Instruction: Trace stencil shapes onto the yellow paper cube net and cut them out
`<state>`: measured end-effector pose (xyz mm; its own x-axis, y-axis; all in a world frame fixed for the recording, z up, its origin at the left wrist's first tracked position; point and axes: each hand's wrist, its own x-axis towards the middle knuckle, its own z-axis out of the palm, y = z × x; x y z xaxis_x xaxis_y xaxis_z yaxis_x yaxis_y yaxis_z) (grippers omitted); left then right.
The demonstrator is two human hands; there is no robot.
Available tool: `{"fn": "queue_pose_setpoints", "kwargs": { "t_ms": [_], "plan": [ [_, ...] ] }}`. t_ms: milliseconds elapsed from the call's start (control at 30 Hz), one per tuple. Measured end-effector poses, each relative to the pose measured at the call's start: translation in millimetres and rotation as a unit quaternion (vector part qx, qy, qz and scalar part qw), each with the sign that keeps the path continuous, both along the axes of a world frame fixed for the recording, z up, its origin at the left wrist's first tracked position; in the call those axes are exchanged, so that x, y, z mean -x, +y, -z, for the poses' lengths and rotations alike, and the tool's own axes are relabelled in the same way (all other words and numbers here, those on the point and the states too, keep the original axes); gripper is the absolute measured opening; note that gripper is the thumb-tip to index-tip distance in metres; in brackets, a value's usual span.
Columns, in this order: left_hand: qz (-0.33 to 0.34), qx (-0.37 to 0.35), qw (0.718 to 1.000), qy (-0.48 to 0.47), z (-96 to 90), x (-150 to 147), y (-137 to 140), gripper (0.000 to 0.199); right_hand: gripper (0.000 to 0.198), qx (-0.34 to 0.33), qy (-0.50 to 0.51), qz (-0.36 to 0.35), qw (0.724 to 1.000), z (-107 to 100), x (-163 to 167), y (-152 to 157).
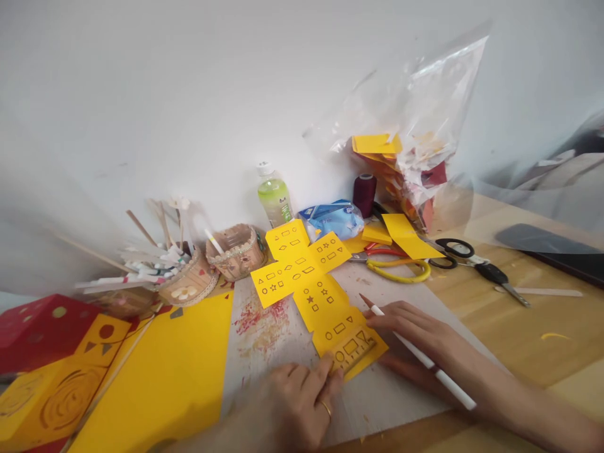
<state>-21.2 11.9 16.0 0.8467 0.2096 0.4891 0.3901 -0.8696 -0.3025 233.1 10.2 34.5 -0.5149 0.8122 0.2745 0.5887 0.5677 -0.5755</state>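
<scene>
A yellow paper cross (302,267), cut like an unfolded box, lies on a grey board and bears small dark outlines of circles, stars, rectangles and triangles. Across its nearest panel is a see-through template strip (355,352) with cut-out shapes. My left hand (302,399), with a ring on one finger, grips the strip's left end against the paper, fingers closed. In my right hand (425,349) is a white pencil (436,370), its brown tip pointing up and left, off the paper. This hand rests beside the cross's right edge; some fingers are hidden underneath.
Yellow-handled pliers (401,269), scissors (455,248) and keys (503,282) lie right. Behind stand a green drink bottle (274,195), tissue pack (333,220), thread spool (365,195) and scrap-filled plastic bag (425,157). Left are pen baskets (189,283), yellow sheet (179,358) and red box (42,330).
</scene>
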Motion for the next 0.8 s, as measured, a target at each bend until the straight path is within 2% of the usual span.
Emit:
{"fn": "queue_pose_setpoints", "kwargs": {
  "t_ms": [133, 300, 500, 633, 800],
  "plan": [
    [0.000, -0.004, 1.000, 0.025, -3.4, 2, 1, 0.026, 0.038, -0.003, -0.008, -0.044, 0.999, -2, -6, 0],
    [-0.016, -0.001, 1.000, -0.023, 6.5, 1, 0, 0.027, 0.044, -0.013, -0.027, -0.034, 0.999, 3, -12, 1],
    [-0.016, 0.020, 0.999, -0.030, 15.3, 1, -2, 0.032, 0.043, -0.081, -0.061, -0.050, 0.994, 9, -13, 1],
    [-0.031, 0.019, 0.999, -0.019, 20.3, 2, -4, 0.029, 0.049, -0.106, -0.073, -0.056, 0.990, 10, -14, 1],
    [-0.022, 0.016, 1.000, -0.002, 20.4, 3, -4, 0.027, 0.046, -0.158, -0.080, -0.056, 0.983, 8, -15, -1]
  ]
}}
